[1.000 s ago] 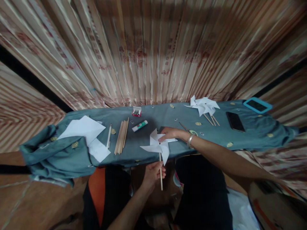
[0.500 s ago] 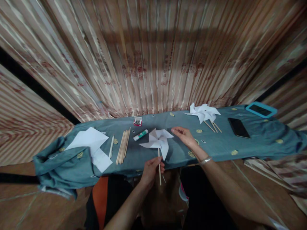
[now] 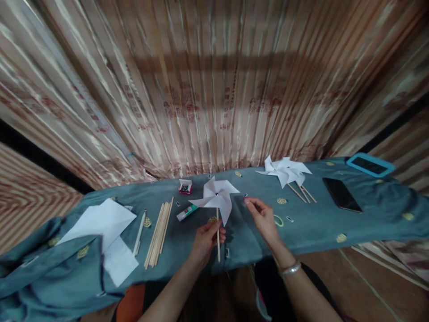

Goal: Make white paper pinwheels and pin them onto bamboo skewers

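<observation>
A white paper pinwheel (image 3: 214, 193) on a wooden stick faces up at the middle, a dark pin head at its centre. My left hand (image 3: 208, 237) is closed round the stick just below the blades, and the stick's lower end sticks out beneath the fingers. To the right of the blades, a short gap away, is my right hand (image 3: 262, 217). Its fingers are loosely bent and nothing shows in them. Partly behind the pinwheel lies a green and white glue stick (image 3: 188, 212).
Left of centre lie several wooden sticks (image 3: 159, 232), a white pen (image 3: 140, 232) and paper sheets (image 3: 97, 221). A small red box (image 3: 185, 187) stands behind. More pinwheels (image 3: 284, 170), a black phone (image 3: 341, 194) and a blue-framed tablet (image 3: 370, 164) rest on the right of the cloth-covered table (image 3: 311, 223).
My right hand has drawn back slightly from the blades and its fingers have bent more. The left hand keeps its hold on the stick. The whole view has shifted, with the table appearing nearer.
</observation>
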### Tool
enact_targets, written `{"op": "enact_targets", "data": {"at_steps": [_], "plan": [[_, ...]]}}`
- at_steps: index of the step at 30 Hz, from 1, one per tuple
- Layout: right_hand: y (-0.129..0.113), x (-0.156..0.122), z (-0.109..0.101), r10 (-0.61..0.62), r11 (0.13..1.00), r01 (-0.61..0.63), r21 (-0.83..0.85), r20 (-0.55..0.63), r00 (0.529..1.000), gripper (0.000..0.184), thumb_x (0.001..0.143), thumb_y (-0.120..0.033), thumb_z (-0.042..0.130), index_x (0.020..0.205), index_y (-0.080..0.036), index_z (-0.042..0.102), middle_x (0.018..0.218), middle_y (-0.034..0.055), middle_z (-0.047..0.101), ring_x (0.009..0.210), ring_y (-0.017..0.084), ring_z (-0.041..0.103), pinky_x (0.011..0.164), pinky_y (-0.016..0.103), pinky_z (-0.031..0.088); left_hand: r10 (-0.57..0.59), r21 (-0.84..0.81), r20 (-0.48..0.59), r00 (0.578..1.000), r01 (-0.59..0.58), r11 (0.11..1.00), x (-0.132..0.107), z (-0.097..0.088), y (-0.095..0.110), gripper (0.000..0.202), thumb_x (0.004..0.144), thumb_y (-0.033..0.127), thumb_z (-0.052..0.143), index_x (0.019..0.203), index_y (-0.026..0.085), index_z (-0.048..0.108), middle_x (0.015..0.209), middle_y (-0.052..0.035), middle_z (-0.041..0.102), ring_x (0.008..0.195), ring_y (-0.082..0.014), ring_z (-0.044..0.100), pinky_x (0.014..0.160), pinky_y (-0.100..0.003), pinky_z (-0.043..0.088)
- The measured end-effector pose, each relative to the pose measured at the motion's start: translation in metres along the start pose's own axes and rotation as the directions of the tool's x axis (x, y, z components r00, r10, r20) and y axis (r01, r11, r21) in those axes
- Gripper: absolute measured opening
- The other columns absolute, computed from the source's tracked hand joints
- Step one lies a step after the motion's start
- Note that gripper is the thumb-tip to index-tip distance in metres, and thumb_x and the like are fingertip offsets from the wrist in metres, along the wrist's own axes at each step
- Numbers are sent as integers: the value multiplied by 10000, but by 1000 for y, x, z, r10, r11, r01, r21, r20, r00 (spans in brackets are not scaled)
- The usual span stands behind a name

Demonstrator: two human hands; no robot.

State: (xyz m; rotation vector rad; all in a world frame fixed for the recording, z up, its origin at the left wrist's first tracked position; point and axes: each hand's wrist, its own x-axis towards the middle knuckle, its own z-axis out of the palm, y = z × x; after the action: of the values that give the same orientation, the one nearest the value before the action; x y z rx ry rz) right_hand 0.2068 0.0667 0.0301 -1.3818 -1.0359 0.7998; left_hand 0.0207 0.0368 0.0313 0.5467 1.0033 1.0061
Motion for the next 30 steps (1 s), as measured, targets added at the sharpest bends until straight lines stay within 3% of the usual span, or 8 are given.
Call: {"op": "enact_targets", "data": {"at_steps": [3,6,14,21,30], "plan": [[3,-2,9,24,1000,-23,-12,95,995,401,723,-586,680,811,-198,725,772,49,721,753,210,625,731,335,472,-15,7,-5,1000,15,1000,6,-3,-2,569,452,509,908,802,91,747,595,-29,671,470,-81,566,496,-204,450],[3,-4,19,114,993,-120,17,207,972,398,696,-595,699,772,-205,718,699,23,676,660,177,573,617,298,431,-13,12,-27,1000,14,1000,9,-5,-1,571,460,504,907,817,85,755,612,-38,674,500,-88,572,526,-212,458],[-6,-19,48,267,906,-388,172,479,836,385,620,-553,791,688,-184,705,673,28,655,647,174,560,646,329,457,-18,45,-11,1000,19,999,11,-9,-4,516,491,511,890,778,100,766,598,-27,650,502,-84,542,544,-219,449],[-1,-24,61,322,863,-465,199,492,809,331,591,-463,824,682,-174,691,566,-22,582,521,109,495,515,256,396,-21,69,9,1000,20,997,12,-11,-7,490,474,526,893,682,106,747,569,-30,648,488,-81,532,523,-211,442],[-4,-7,54,338,877,-429,214,358,870,354,491,-436,853,674,-165,718,633,5,654,614,139,534,604,281,423,-60,69,-25,998,61,996,10,-14,-3,526,455,471,915,816,114,774,748,-100,748,579,-136,633,616,-262,512]]}}
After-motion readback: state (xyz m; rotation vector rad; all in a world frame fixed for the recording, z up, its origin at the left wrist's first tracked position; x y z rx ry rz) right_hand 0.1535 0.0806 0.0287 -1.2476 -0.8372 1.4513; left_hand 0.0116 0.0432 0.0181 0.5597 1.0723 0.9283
